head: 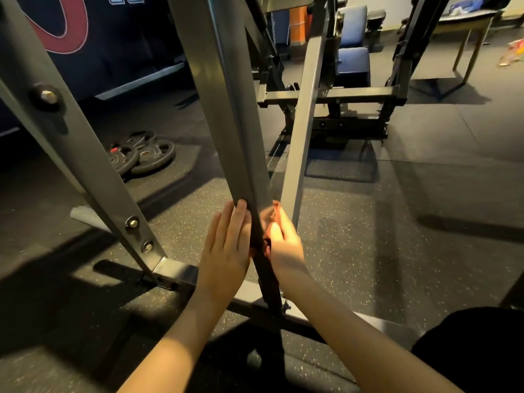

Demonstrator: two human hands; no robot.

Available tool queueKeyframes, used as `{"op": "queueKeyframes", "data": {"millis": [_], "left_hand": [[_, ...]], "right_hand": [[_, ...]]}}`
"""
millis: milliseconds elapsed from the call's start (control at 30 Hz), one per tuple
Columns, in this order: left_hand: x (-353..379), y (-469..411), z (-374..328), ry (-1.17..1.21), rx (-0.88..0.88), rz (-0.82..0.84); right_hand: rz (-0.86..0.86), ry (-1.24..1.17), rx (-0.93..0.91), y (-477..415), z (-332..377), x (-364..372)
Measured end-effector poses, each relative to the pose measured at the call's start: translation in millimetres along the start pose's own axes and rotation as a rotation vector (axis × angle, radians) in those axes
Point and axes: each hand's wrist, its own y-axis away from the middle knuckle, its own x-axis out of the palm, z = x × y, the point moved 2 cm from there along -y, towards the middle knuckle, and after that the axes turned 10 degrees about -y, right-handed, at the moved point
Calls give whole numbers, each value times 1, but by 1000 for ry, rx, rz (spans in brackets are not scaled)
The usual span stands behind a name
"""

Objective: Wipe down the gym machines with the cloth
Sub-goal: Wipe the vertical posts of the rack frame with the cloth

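Low on the machine frame, head view, the only one.

Grey steel upright runs from top centre down and slightly right to the base rail. Its long axis is near vertical, with the top leaning away from the camera. Both hands sit on its lowest stretch, one on each side.

Left grip: fingers straight and together, laid flat against the left face of the upright, fingertips pointing up along it. Holds nothing; looks like bracing.

Right grip: curled round a bunched reddish cloth, pressing it to the right face of the upright. Cloth shows above the knuckles and again as a fold between palm and steel; the hand hides the rest. Strong light washes out the back of this hand, so finger detail is poor.

Key relation: the cloth touches the right side of the upright, in the right grip. The left grip is directly opposite, with the steel between them. Judgement: any stroke must follow the long axis. Only a short run lies below before the base rail, a long one above. The left face likely needs the cloth brought round.

Around:
- bolted diagonal brace to the left
- second slanted post just beyond on the right
- weight plates lying on the speckled floor
- blue padded seat further back
- tabletop far right, items on it too small to tell
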Motion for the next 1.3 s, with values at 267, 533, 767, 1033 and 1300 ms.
{"op": "queueKeyframes", "data": {"millis": [267,533,767,1033,1300], "left_hand": [[0,-2,1,-17,2,18],[1,-2,2,-25,7,6],[2,0,3,-102,34,48],[3,2,-1,-171,39,56],[1,-1,0,-129,43,46]], "right_hand": [[58,42,-21,5,-13,-18],[-22,29,-79,-4,1,2],[-64,20,38,-1,-41,-23],[-96,51,-78,3,-42,-11],[-94,-73,118,-7,-75,-36]]}}
